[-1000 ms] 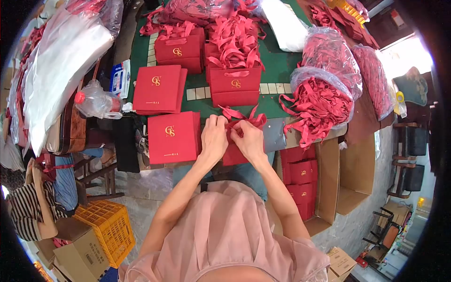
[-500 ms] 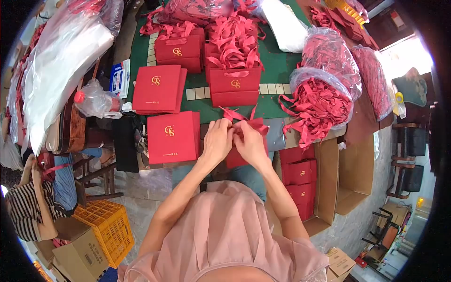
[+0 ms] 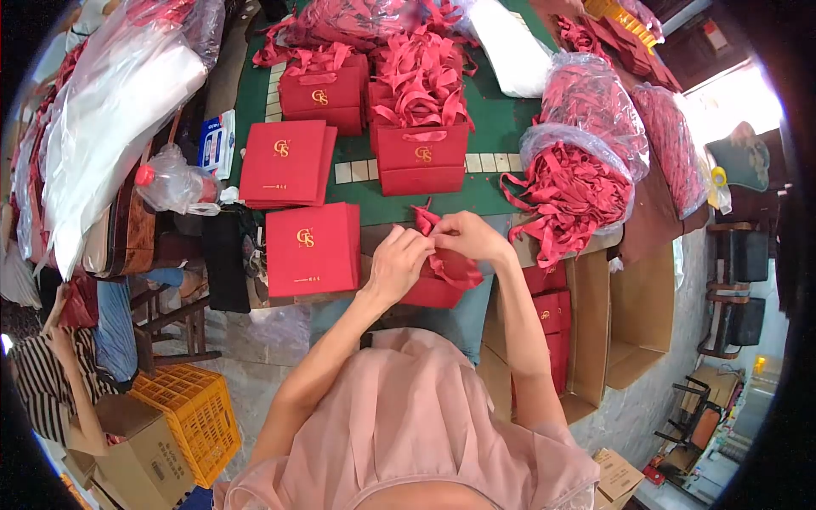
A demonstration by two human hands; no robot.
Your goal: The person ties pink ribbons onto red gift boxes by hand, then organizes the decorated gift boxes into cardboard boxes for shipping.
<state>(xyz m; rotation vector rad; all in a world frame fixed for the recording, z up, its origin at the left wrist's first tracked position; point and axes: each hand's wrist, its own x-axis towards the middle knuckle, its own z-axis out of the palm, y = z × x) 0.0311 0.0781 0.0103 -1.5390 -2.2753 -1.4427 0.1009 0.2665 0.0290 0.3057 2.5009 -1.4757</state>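
Note:
At the table's near edge, a red paper gift bag (image 3: 433, 291) sits open in front of me. My left hand (image 3: 399, 263) pinches a red ribbon (image 3: 425, 218) at the bag's top from the left. My right hand (image 3: 469, 236) meets it from the right, thumb and fingers closed on the same ribbon. Part of the ribbon stands up beyond my fingers, and another loop lies over the bag's opening. A stack of flat red bags (image 3: 313, 251) with gold lettering lies left of my left hand. The exact grip between the fingertips is partly hidden.
Behind stand finished-looking bags (image 3: 422, 157) with ribbon handles and another flat stack (image 3: 285, 161). A plastic sack of ribbons (image 3: 578, 187) lies right. Below it, a cardboard box (image 3: 588, 331) holds red bags. A plastic bottle (image 3: 174, 183) lies left; another person (image 3: 59, 374) sits beyond.
My right hand has lifted and turned, its elbow swinging outward. The ribbon is drawn up between both hands, and the bag's opening shows more. The other person's hands have moved too.

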